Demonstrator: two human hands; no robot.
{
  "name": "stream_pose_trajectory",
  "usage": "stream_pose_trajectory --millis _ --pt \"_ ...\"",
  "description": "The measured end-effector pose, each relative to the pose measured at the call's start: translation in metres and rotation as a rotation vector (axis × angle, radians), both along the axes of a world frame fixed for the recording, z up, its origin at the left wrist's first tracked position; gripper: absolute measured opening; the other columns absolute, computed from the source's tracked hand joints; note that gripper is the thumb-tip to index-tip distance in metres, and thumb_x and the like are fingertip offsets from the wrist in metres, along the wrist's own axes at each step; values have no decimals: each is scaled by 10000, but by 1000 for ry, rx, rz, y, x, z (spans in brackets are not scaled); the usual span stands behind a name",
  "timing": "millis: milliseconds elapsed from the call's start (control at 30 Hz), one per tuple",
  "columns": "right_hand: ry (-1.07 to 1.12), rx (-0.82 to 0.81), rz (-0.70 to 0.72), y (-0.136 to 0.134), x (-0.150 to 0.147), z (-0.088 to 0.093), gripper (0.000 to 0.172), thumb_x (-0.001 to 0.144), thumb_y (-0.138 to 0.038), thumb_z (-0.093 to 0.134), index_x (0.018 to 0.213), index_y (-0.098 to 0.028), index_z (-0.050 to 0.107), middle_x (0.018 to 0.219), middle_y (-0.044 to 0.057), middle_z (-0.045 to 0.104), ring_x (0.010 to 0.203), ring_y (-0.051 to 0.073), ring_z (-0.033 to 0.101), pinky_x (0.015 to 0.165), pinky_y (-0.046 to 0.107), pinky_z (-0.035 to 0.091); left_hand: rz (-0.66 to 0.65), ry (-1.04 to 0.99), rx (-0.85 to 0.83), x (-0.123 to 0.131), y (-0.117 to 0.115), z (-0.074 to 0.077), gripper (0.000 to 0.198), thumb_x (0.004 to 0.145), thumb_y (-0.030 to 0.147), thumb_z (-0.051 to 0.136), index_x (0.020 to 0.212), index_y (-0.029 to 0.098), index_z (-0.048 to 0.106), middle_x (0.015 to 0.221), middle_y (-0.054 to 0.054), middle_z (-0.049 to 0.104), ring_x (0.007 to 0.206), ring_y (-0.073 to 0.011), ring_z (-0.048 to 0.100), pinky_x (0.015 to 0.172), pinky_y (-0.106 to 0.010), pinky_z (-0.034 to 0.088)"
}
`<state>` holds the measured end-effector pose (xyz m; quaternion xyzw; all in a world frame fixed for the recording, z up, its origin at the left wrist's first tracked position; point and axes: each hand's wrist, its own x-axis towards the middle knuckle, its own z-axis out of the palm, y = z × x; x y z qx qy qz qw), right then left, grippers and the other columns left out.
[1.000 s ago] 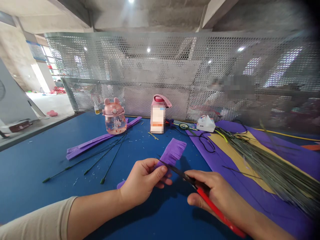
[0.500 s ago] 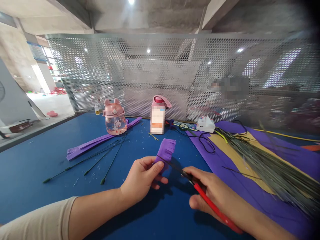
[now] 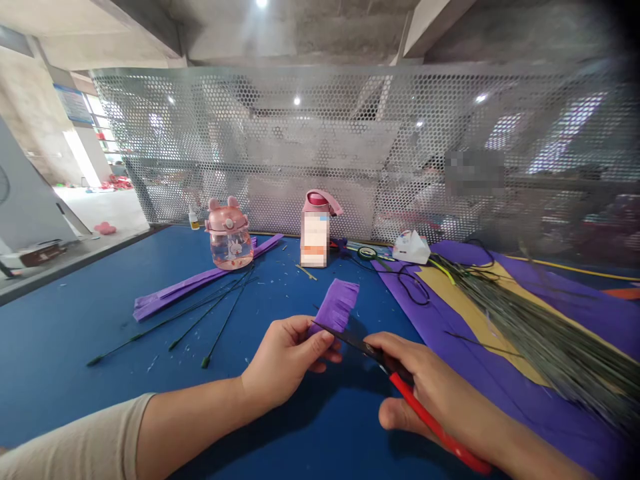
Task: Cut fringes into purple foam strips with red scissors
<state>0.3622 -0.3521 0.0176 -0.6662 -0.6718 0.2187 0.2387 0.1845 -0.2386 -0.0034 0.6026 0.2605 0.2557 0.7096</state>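
Pinched between the thumb and fingers of my left hand (image 3: 290,353) is a strip of purple crepe paper (image 3: 339,303). Its right edge is cut into a fringe, and its lower end is hidden by my fingers. My right hand (image 3: 425,380) grips scissors (image 3: 417,403) with red handles and dark blades. The blades lie across the lower part of the paper, close to my left thumb. Left of my hands, several thin green wire stems (image 3: 213,340) lie on the blue table (image 3: 210,427), each with a small dark green tip.
Behind the stems are folded purple paper strips (image 3: 175,293) and a pink-lidded bottle (image 3: 231,240). A second pink bottle (image 3: 315,230) stands mid-table. At right, a bundle of green wires (image 3: 530,327) rests on purple and tan sheets. A perforated metal screen (image 3: 310,153) borders the back.
The fringed paper has shifted slightly right and tilts more. The scissor blades now sit a little lower across it. Both hands have stayed nearly in place.
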Motion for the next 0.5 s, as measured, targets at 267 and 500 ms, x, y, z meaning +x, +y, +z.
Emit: stream_pose_trajectory --millis 267,500 --pt "15 3 -3 -1 -3 -3 358 703 -444 693 929 -218 531 742 -35 467 612 116 370 529 199 311 -2 6 10 0 -4 1 289 738 417 628 799 134 631 778 -53 688 733 -153 654 564 -193 462" --pt "-9 9 0 0 -3 -1 278 748 -430 654 866 -198 556 669 -36 433 580 113 339 511 201 282 -7 -14 -2 -1 -2 1 270 744 409 628 754 139 629 733 -34 678 728 -143 651 564 -183 459"
